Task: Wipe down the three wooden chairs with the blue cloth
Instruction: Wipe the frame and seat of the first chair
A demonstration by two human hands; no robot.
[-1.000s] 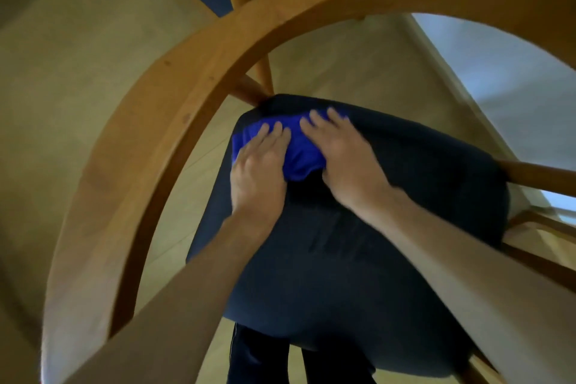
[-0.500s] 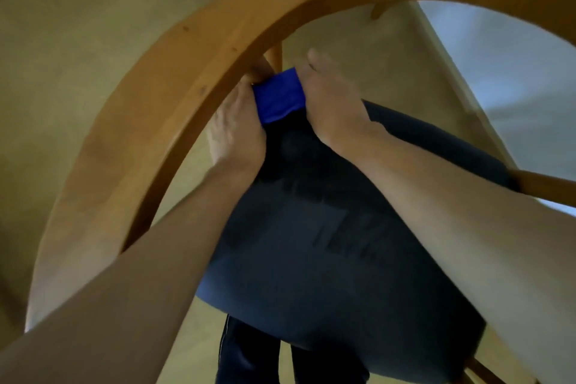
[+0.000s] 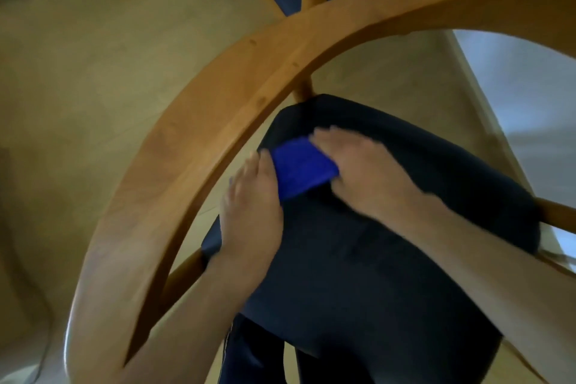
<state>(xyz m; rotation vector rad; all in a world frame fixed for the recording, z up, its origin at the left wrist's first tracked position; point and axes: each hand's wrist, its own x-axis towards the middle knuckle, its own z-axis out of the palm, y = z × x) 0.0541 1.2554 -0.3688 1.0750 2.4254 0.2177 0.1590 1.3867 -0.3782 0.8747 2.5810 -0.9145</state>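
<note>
The cloth (image 3: pixel 301 168), a moment ago up at the seat's (image 3: pixel 389 259) far corner, has slid back toward the person, folded between the left hand (image 3: pixel 252 212) and right hand (image 3: pixel 363 171), fingers flat and together, so that corner looks wiped.
</note>
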